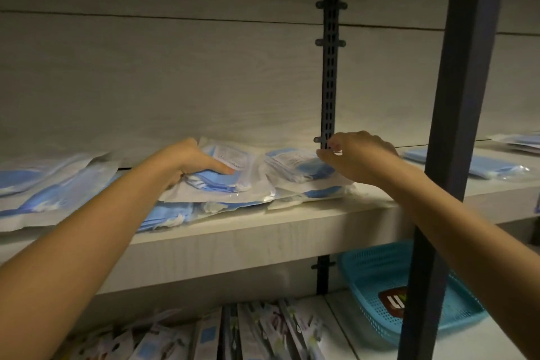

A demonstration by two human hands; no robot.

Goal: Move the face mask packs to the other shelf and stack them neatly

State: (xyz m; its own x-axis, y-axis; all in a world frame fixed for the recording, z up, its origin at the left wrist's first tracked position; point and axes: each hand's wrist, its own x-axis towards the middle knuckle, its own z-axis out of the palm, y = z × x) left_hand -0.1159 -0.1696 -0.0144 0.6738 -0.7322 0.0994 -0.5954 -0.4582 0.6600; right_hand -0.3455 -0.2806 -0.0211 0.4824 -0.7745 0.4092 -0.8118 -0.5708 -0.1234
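Observation:
Several clear packs of blue face masks lie in a loose heap on the pale wooden shelf [292,222]. My left hand [193,161] grips one pack [230,172] at the top of the heap, thumb laid over its blue contents. My right hand [356,158] hovers over another pack [295,165] to the right, with its fingers curled downward and fingertips touching the pack's far edge. More packs [52,187] are spread out at the left. On the neighbouring shelf section to the right lies a further pack [485,166].
A dark metal post [455,126] stands in front at the right, and a slotted upright [328,82] runs up the back panel. Below, a blue plastic basket [377,280] sits on the lower shelf beside a row of boxed goods [219,333].

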